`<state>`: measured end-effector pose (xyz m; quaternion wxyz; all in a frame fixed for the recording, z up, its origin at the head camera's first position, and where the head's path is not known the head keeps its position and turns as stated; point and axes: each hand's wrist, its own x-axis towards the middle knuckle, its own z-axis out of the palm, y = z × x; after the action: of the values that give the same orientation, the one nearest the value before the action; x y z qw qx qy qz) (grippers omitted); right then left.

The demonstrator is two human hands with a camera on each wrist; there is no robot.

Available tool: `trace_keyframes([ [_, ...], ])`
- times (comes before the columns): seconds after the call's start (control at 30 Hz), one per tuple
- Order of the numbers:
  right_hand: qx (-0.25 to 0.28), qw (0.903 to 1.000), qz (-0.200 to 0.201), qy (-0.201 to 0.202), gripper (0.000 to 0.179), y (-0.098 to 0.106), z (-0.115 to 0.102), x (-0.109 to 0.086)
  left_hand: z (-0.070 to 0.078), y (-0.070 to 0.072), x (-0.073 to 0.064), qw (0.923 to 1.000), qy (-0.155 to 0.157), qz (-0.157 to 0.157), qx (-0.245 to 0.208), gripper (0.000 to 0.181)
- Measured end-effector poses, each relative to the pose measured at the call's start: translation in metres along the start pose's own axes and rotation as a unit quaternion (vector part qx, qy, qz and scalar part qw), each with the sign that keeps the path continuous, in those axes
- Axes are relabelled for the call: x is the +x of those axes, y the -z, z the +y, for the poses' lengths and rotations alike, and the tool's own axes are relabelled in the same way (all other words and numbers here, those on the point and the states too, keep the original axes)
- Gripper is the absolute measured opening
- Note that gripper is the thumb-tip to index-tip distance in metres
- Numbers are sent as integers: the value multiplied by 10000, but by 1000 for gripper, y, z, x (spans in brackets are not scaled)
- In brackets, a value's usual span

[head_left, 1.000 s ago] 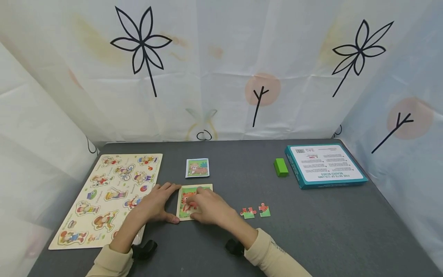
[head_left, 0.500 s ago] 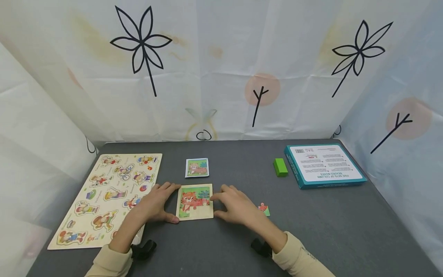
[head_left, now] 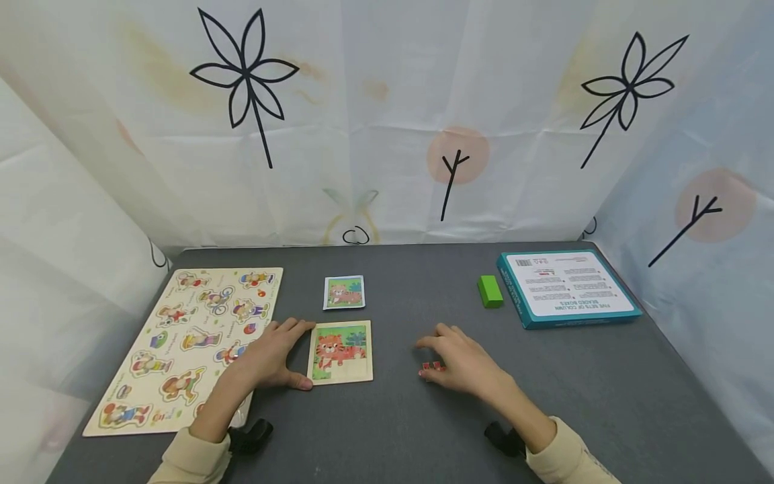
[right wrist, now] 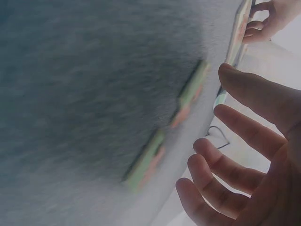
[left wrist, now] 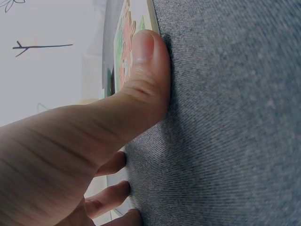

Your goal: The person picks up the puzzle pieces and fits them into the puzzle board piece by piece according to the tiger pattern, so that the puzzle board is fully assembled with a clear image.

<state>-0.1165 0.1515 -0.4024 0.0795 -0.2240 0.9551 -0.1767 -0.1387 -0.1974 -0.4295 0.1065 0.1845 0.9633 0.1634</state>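
Note:
A small wooden puzzle board (head_left: 353, 372) with a red tiger picture lies flat in the head view, bare wood showing at its lower right. My left hand (head_left: 272, 353) rests at its left side, index finger by the upper corner and thumb by the lower one. In the left wrist view, the thumb (left wrist: 148, 61) touches the board's edge. My right hand (head_left: 462, 363) is above a red-and-green puzzle piece (head_left: 437, 366), fingers spread with nothing between them. The right wrist view shows that piece (right wrist: 193, 89) and a second puzzle piece (right wrist: 146, 162) lying apart from the fingertips.
Behind the board lies a small square picture card or stack (head_left: 345, 294). A large wooden puzzle board with figures (head_left: 172, 363) is on the left. A green block (head_left: 490, 292) stands beside a teal box (head_left: 571, 286) at the back right. White printed cloth (head_left: 387, 101) surrounds the grey table.
My right hand has left the small board and moved right to the loose pieces, covering most of them in the head view. The left hand keeps its place.

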Motion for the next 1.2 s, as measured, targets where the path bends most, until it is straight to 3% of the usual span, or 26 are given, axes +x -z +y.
trace_keyframes([
  [0.27, 77, 9998, -148, -148, 34, -3, 11, -8, 0, 1, 0, 10000, 41, -24, 0, 106],
  [0.43, 180, 9997, -171, 89, 30, -4, 13, -7, 0, 0, 0, 10000, 60, -40, -2, 106],
  [0.6, 217, 9994, -147, 229, 27, -4, 13, -7, 0, -1, 1, 9999, 104, -40, -8, 106],
  [1.2, 305, 9993, -167, 111, 28, -8, 8, -4, 1, -1, 0, 10000, 92, -3, -2, 105],
])
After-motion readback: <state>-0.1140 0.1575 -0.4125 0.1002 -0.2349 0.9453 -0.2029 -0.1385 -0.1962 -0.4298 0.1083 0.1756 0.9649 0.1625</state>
